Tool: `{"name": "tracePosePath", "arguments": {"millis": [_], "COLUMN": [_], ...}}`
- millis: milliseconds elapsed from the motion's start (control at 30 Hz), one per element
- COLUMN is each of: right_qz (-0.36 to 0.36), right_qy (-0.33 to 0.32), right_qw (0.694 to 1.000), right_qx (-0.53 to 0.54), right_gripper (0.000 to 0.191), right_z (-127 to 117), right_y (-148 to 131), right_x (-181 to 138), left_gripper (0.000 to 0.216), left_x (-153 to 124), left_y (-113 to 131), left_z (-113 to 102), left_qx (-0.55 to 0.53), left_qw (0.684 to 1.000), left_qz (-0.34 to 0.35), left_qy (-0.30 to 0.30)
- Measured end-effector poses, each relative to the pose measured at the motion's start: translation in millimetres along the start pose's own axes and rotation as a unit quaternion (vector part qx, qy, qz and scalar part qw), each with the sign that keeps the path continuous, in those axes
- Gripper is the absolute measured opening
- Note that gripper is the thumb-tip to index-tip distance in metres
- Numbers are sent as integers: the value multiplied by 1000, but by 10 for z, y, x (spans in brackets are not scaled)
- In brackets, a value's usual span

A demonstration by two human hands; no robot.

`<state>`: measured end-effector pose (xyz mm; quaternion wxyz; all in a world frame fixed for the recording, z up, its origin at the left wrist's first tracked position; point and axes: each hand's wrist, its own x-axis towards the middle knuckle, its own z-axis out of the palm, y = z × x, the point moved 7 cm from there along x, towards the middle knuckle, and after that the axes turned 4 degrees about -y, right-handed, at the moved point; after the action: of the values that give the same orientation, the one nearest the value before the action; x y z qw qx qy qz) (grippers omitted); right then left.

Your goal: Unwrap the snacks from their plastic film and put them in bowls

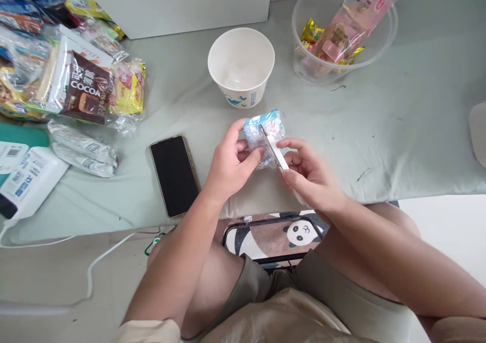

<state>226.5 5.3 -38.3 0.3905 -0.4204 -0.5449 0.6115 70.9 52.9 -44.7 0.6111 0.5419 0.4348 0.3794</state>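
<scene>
My left hand is closed on a crinkled clear plastic packet with a blue top edge, pinched between thumb and fingers. In my right hand is a slim white-handled knife. Its thin, dark tip lies across the front of the packet; whether it has cut through I cannot tell. Both hands are above the front edge of the cloth-covered table. Just beyond them stands a white paper bowl with a little something pale at its bottom.
Snack packets are heaped at the back left, near a white power bank-like device with a cable. A black phone lies left of my hands. A clear plastic tub at the back right holds wrapped sweets and a pink packet.
</scene>
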Motion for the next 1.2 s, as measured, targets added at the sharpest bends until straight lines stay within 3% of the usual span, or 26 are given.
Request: {"name": "tracePosePath", "arguments": {"millis": [567,700,767,833,933,1000,1067,1133,1200], "right_qz": [9,-32,-60,-52,2,28,26,-23,-112], "right_qy": [-70,-87,-50,57,208,230,240,242,202], "right_qw": [997,993,988,965,873,816,780,774,802], "right_qx": [-7,-67,-136,-249,-441,-529,-577,-584,-550], "right_gripper": [38,36,39,35,20,19,27,33,36], "right_z": [214,128,-49,-354,-784,-915,-945,-854,-634], "right_y": [7,-129,-221,-264,-257,-211,-201,-259,-344], "right_x": [-16,-51,-68,-79,-102,-81,-66,-60,-47], "left_gripper": [77,72,61,49,38,38,43,46,46], "left_x": [-59,-49,-41,-28,-10,-6,-8,-13,-23], "left_y": [114,157,160,153,139,118,96,69,28], "left_z": [-374,-492,-556,-590,-551,-462,-345,-206,-53], "left_qx": [-52,-82,-99,-117,-138,-156,-186,-220,-249], "left_qw": [981,974,974,976,981,982,978,970,961], "left_qz": [45,32,23,15,-3,-30,-59,-87,-117], "left_qy": [182,207,203,184,138,106,79,50,16]}}
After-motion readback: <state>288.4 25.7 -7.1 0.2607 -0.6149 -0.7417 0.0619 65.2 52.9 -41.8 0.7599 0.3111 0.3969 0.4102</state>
